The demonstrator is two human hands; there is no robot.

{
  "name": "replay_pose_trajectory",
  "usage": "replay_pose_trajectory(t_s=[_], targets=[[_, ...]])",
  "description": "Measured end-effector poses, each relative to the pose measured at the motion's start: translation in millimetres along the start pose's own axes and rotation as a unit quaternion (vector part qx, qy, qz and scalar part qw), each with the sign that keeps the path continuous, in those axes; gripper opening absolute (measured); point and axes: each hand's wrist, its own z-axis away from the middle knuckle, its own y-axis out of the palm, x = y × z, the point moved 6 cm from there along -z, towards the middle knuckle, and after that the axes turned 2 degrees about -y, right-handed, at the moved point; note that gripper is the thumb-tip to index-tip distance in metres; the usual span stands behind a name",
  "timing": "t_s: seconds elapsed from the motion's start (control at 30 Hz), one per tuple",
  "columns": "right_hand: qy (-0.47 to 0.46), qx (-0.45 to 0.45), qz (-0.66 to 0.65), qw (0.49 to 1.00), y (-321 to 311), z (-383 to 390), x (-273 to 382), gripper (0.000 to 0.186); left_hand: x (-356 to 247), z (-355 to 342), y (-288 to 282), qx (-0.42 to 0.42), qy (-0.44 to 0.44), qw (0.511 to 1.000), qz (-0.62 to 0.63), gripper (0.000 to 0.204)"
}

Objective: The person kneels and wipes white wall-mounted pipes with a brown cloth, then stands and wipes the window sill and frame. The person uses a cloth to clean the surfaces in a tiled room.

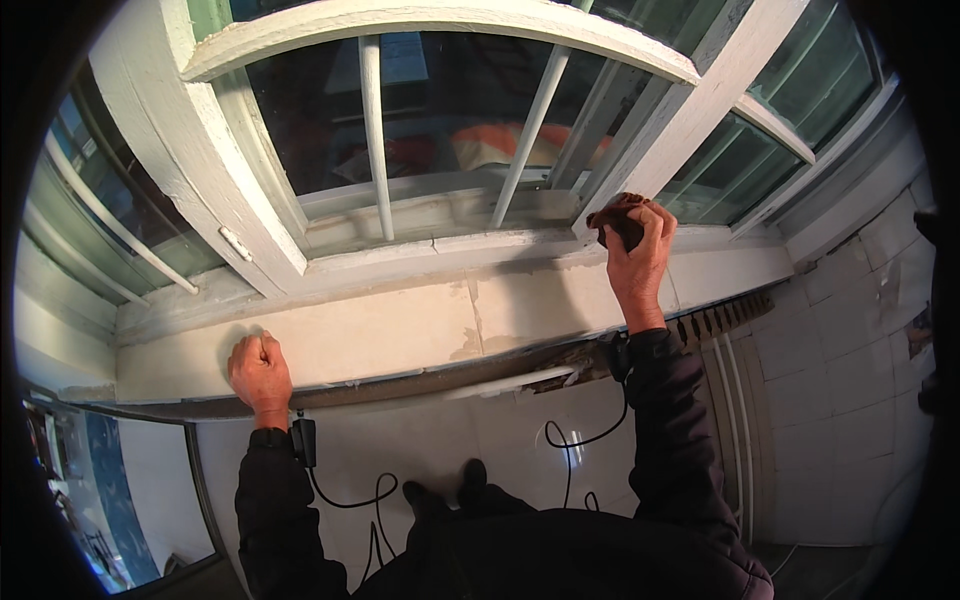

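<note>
My right hand [640,255] grips a bunched dark brown cloth [622,222] against the lower end of the white window frame [655,135], just above the sill. On the left, my left hand [261,370] is closed in a fist and rests on the cream tiled sill [390,325]. The fingers of that fist are curled under, so whatever they may hold is hidden. Between my hands rises a window with white vertical bars [372,135] and chipped white paint on its woodwork.
Black cables [350,500] hang from devices at both wrists. A white pipe [480,385] runs below the sill. Stacked ribbed fins [725,318] and tiled wall [840,340] stand at right. At lower left is a framed glossy panel [165,490]. My feet [472,475] stand on pale floor.
</note>
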Motion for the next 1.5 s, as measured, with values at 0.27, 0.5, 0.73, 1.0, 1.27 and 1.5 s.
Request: replay_pose_trajectory(t_s=[0.27,0.5,0.73,1.0,1.27,1.5], targets=[[0.022,0.01,-0.031,0.999,-9.3,-10.2,0.1,0.048,-1.9,-1.5,-0.9,-0.02,0.006,1.0,0.014,0.038],[-0.061,-0.105,-0.009,0.993,-53.7,-115.2,24.7,0.041,-1.7,-1.1,-2.4,-0.021,0.005,1.0,0.011,0.038],[-0.063,-0.109,0.003,0.992,-62.8,-133.2,29.4,0.043,-4.7,-1.2,-2.5,-0.041,0.026,0.999,0.021,0.037],[-0.039,-0.046,-0.008,0.998,-51.3,-104.7,19.9,0.046,-2.0,-1.1,-1.3,-0.025,0.012,1.0,0.012,0.037],[-0.037,-0.045,-0.005,0.998,-38.3,-78.7,11.8,0.048,-1.7,0.0,-1.6,-0.031,0.014,0.999,0.011,0.038],[0.044,0.131,-0.041,0.99,-2.1,17.7,-4.1,0.043,-0.6,0.5,-0.4,-0.026,0.012,1.0,0.012,0.036]])
